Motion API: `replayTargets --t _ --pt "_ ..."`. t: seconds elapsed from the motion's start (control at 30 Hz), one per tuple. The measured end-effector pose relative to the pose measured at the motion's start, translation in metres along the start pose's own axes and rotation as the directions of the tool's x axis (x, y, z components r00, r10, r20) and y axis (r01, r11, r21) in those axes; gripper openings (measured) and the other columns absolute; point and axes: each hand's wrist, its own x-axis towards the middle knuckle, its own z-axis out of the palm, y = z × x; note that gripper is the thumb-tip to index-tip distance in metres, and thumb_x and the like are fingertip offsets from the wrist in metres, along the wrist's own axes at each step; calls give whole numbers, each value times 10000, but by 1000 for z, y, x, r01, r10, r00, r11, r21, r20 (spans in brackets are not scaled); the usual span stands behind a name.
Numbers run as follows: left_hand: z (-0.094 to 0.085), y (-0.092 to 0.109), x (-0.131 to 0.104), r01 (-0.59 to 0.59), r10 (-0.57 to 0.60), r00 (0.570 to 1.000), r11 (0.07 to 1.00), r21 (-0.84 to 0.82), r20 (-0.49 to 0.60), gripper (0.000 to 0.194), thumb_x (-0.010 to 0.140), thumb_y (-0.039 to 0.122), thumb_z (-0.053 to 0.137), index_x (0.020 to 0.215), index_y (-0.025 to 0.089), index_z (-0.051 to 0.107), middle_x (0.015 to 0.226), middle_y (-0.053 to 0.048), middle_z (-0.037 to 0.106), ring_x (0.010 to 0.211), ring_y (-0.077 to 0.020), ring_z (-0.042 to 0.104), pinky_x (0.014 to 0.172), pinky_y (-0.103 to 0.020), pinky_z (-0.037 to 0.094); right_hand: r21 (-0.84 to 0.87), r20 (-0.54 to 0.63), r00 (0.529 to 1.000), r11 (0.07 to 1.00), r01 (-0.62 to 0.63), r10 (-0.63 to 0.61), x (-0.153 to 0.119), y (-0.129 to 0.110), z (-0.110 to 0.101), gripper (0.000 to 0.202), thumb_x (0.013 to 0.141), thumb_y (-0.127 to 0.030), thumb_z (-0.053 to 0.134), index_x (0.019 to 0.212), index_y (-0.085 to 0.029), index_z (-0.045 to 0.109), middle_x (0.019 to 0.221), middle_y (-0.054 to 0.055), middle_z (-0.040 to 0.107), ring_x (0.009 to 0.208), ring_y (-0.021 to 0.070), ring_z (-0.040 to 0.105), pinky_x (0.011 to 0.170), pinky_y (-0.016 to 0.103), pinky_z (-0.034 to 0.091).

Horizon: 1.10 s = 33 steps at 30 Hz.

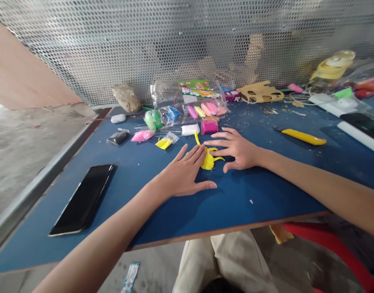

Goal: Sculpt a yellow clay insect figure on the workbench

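Observation:
A flat yellow piece of modelling clay [208, 161] with thin strands sticking out lies on the blue table. My left hand [187, 173] rests palm down over its left side, fingers stretched out and the thumb apart. From the right, my right hand [235, 149] reaches over the strands with its fingers spread; its fingertips are at the clay or just above it. Part of the clay is hidden under the left fingers. Just beyond are a white clay block [190, 129], a magenta clay block [209, 126] and a packet of yellow clay [164, 143].
A black phone [83, 199] lies at the left, and a yellow utility knife [304, 136] at the right. Pink clay [143, 135], a dark packet [118, 137] and a bag of coloured clay [205, 110] sit farther back. A perforated metal panel [187, 44] stands behind the table.

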Motion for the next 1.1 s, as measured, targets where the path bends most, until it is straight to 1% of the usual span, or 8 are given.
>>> replayTargets --t 0.1,0.17,0.3,0.47,0.6,0.83,0.97,1.1 --pt "0 1 -2 30 -30 999 999 34 -14 1100 908 873 223 1628 43 258 1688 -197 242 1592 -327 219 1306 -529 140 46 -26 1000 999 -14 15 -1 -2 -1 800 969 -786 326 1549 -256 475 1628 101 449 1478 335 412 1230 627 166" --pt "-1 4 -4 75 -72 997 995 65 -36 1108 909 872 222 1617 22 282 1680 -211 263 1587 -341 226 1303 -524 170 46 -25 1000 999 -16 17 -1 -5 -2 852 965 -791 327 1597 -224 389 1628 119 442 1489 340 405 1238 638 153" --pt "0 19 -8 134 -125 989 983 124 -80 1128 907 873 223 1589 -19 332 1664 -241 283 1577 -369 242 1302 -527 190 -5 28 1000 1000 12 -12 -1 -8 -2 824 953 -774 419 1553 -211 469 1599 113 481 1506 372 389 1251 674 74" --pt "5 35 -12 150 -137 986 980 134 -96 1195 877 900 244 1547 -81 378 1608 -301 362 1538 -410 323 1290 -523 239 80 48 998 996 42 -46 0 -9 -2 799 982 -764 345 1520 -197 512 1513 107 581 1497 347 426 1269 654 43" --pt "5 34 -11 109 -101 992 988 107 -79 1246 832 930 328 1530 -99 391 1594 -329 366 1525 -430 340 1292 -531 237 151 55 998 988 21 -30 1 -8 -1 802 966 -771 391 1501 -192 538 1462 117 628 1486 344 446 1275 640 38" --pt "-2 30 -10 104 -103 994 994 36 -27 1292 789 968 331 1545 -79 377 1609 -328 336 1541 -433 301 1289 -551 226 145 20 999 989 25 -28 0 -10 -1 749 974 -733 437 1514 -221 523 1464 105 628 1483 338 451 1272 656 32" --pt "-1 27 -11 88 -88 995 996 1 -54 1271 795 966 317 1545 -58 388 1602 -321 361 1538 -427 316 1285 -550 223 126 46 995 988 84 -91 -1 -11 0 748 973 -694 498 1548 -217 472 1515 113 577 1517 317 405 1286 627 64" --pt "4 28 -12 84 -84 994 996 -4 -76 1297 776 975 337 1550 -65 367 1601 -328 361 1535 -434 318 1281 -541 224 172 60 991 979 109 -121 1 -13 1 759 955 -661 572 1544 -193 477 1487 141 600 1480 292 468 1299 570 113"
